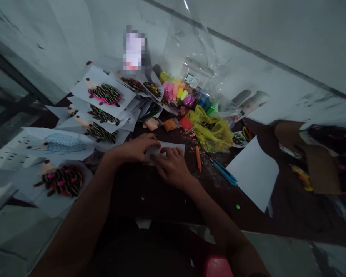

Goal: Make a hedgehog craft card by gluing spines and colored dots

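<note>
On the dark table in front of me lies a small white paper [180, 146]. My left hand [141, 147] rests on its left part, fingers bent over the edge. My right hand [173, 163] lies over its middle, its fingers spread and slightly curled. Anything under the fingertips is hidden. Just behind the paper sit small packets of clay, one brown [170, 124] and one red [186, 123]. An orange stick [198, 158] and blue-handled scissors [226, 173] are to the right of my right hand.
Sheets with clay hedgehogs [105, 94] are piled at the left. A yellow plastic bag [212, 130] and a clear bag of colourful clay [180, 91] stand at the back. A white sheet [253, 173] and brown cardboard [320, 165] lie at the right.
</note>
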{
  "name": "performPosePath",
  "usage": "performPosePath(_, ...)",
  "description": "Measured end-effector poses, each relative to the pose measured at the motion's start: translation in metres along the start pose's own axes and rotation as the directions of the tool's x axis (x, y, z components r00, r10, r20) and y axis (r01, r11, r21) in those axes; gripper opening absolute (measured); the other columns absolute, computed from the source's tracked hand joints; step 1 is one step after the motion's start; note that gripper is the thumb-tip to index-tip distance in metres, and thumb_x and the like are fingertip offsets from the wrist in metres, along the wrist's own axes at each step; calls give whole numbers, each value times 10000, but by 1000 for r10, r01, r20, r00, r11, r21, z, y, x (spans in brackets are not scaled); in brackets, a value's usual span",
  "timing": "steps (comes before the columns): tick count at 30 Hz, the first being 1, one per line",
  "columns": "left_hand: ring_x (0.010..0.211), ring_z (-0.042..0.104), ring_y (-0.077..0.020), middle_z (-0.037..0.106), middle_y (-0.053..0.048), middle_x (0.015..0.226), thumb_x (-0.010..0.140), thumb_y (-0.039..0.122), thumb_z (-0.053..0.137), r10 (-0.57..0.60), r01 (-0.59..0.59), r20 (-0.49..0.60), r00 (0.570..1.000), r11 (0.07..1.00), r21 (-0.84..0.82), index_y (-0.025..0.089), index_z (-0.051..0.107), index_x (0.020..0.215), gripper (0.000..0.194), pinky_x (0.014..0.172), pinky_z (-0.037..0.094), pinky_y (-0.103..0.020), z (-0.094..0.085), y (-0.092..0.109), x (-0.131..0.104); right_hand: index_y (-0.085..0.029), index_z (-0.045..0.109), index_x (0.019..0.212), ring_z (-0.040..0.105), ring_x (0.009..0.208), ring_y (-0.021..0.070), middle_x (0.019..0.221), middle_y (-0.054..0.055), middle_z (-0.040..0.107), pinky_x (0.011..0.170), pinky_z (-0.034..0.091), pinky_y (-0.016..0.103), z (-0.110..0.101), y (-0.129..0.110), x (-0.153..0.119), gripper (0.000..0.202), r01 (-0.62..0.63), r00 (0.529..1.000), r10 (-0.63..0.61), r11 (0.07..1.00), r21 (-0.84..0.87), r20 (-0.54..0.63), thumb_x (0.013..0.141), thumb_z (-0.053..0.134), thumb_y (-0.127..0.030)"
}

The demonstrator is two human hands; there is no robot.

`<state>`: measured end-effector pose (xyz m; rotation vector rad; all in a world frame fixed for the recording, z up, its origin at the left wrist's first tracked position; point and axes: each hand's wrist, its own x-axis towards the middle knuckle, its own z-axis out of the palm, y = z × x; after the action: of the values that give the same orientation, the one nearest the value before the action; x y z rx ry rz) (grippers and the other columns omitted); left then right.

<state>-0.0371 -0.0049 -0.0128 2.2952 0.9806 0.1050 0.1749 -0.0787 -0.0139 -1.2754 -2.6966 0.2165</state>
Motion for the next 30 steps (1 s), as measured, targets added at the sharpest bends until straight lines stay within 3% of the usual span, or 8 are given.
performPosePath(9, 1258, 525, -291, 570, -77, 1282, 733, 218, 667, 29, -29, -15, 999, 1000, -8, 212, 657, 1216, 483, 1112, 414, -406, -2, 4, 0, -251, 682, 1301, 471, 1105, 276, 1257, 135, 577, 974, 318, 438, -2, -8, 6, 351, -39, 999, 39, 999, -6, 9, 1041, 467, -348)
performPosePath(13, 1304, 504, -304, 555, -90, 1323, 709, 223, 684, 5, -5, 2, 1000, 1000, -17, 206, 647, 1252, 545, 1140, 394, -414, -1, 3, 1, -263, 673, 1332, 470, 1085, 267, 1265, 126, 573, 956, 326, 426, -2, -4, 4, 359, -47, 997, 49, 999, 24, -55, 1027, 497, -336)
performPosePath(20, 1362, 473, -330, 529, -110, 1409, 689, 244, 693, -23, 22, 15, 1000, 1000, 5, 187, 615, 1314, 632, 1167, 377, -428, -2, 0, 1, -200, 766, 1118, 499, 952, 241, 1059, 103, 618, 883, 347, 403, 0, 21, -15, 287, -266, 940, 270, 963, 45, -209, 937, 548, -157)
performPosePath(30, 1371, 463, -337, 551, -92, 1404, 739, 334, 742, -65, 65, 3, 998, 997, 35, 247, 599, 1386, 668, 1137, 394, -422, 0, 8, 5, -244, 725, 1254, 482, 1030, 250, 1167, 113, 596, 945, 331, 416, 2, 12, -20, 328, -175, 974, 176, 984, 22, -143, 985, 537, -237)
